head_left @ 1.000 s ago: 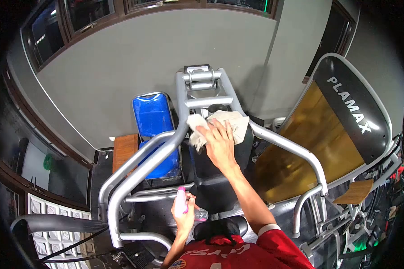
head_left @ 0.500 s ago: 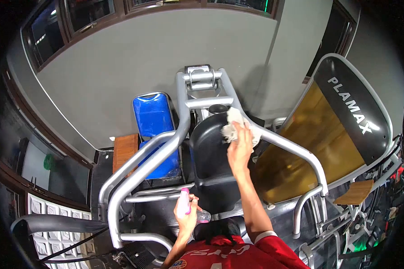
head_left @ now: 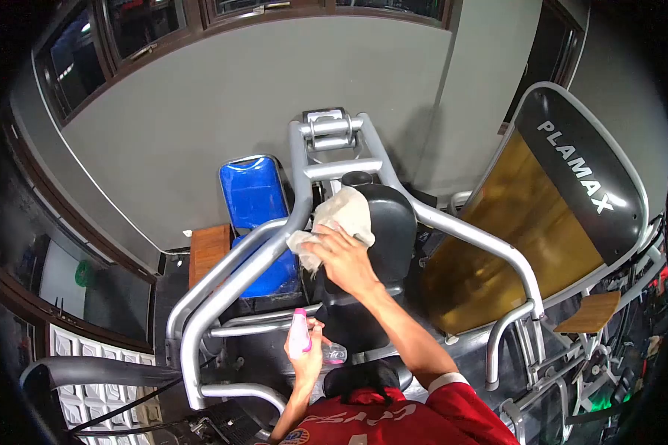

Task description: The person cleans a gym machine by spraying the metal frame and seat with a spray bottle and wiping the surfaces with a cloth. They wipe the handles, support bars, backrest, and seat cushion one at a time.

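My right hand (head_left: 344,261) presses a whitish cloth (head_left: 346,213) against the left side of a black padded backrest (head_left: 391,233). The cloth covers that side's upper part and hangs over its edge near the silver frame tube. Lower down, my left hand (head_left: 306,357) is wrapped round a spray bottle (head_left: 300,335) with a pink-and-white head and a clear body. The bottle stays well below the backrest, apart from it. Silver tubes of the exercise machine (head_left: 234,278) run on both sides of the pad.
A blue folding chair (head_left: 251,194) and a brown wooden stool (head_left: 209,252) stand behind the left tubes. On the right rises a tall panel lettered PLAMAX (head_left: 564,200). A grey wall (head_left: 245,89) closes off the back, and a small wooden board (head_left: 588,311) sits at far right.
My right hand has moved the cloth from the backrest's upper right side across to its left side. My left hand with the spray bottle has barely shifted.
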`<state>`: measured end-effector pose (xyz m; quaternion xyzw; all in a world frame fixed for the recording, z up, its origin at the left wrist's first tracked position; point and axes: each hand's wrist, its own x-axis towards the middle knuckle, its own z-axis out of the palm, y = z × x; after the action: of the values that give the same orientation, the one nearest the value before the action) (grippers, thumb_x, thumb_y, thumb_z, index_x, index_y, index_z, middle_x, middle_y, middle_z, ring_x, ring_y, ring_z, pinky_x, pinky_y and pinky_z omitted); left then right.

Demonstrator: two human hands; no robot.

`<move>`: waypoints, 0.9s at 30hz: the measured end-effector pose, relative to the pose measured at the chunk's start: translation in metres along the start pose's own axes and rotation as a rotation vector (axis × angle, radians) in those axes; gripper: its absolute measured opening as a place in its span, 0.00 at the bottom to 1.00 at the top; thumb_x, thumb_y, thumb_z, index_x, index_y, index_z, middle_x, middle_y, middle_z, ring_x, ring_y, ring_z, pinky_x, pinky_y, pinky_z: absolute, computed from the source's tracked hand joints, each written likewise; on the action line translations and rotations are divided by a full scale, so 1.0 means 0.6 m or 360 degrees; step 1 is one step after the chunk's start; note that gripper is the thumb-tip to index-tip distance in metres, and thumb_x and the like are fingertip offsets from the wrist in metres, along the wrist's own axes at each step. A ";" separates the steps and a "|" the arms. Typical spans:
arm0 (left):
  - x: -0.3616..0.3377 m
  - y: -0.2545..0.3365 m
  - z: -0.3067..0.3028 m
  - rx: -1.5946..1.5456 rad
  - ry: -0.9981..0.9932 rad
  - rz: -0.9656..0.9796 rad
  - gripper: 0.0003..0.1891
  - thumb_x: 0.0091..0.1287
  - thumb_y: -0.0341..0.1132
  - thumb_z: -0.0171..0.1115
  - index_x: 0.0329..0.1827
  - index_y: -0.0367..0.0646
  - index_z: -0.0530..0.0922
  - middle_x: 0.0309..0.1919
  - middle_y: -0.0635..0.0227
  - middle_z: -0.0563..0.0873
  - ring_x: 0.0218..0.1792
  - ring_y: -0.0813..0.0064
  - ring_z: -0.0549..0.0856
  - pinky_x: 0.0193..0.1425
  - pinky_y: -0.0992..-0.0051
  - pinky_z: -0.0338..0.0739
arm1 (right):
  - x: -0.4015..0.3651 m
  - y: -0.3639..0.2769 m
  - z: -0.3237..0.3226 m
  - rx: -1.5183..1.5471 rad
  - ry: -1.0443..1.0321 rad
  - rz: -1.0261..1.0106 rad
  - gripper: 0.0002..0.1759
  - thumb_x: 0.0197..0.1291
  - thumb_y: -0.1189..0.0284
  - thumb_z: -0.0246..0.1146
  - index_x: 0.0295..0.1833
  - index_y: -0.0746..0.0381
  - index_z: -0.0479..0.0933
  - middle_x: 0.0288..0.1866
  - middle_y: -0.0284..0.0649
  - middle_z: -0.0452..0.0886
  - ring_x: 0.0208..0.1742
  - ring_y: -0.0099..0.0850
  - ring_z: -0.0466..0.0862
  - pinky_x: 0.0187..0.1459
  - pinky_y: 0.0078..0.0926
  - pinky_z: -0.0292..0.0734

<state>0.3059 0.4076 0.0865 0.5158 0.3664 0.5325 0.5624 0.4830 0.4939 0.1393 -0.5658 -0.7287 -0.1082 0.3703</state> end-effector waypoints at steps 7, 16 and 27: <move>0.000 0.004 0.000 0.0029 -0.0020 -0.0035 0.06 0.66 0.23 0.55 0.44 0.33 0.74 0.33 0.62 0.79 0.29 0.76 0.81 0.23 0.76 0.82 | 0.093 0.023 -0.164 0.1060 -0.0101 0.0794 0.31 0.50 0.87 0.49 0.64 0.61 0.67 0.53 0.44 0.78 0.55 0.32 0.77 0.58 0.26 0.69; 0.002 0.012 0.003 -0.0035 0.0049 0.0004 0.06 0.66 0.23 0.55 0.44 0.33 0.74 0.33 0.62 0.79 0.30 0.76 0.81 0.24 0.76 0.82 | 0.141 0.071 -0.226 0.1008 0.0553 0.0332 0.29 0.51 0.89 0.52 0.62 0.65 0.67 0.58 0.44 0.71 0.62 0.33 0.70 0.64 0.27 0.61; -0.002 -0.007 0.001 -0.0055 -0.0026 -0.0025 0.05 0.66 0.25 0.57 0.43 0.34 0.74 0.34 0.62 0.79 0.28 0.76 0.81 0.24 0.76 0.80 | 0.040 0.080 -0.142 -0.0615 -0.0178 0.0140 0.37 0.57 0.56 0.62 0.70 0.55 0.61 0.70 0.50 0.59 0.72 0.47 0.56 0.71 0.48 0.50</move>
<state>0.3072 0.4068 0.0824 0.5074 0.3565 0.5300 0.5784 0.5596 0.4791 0.2026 -0.6627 -0.6884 -0.1983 0.2181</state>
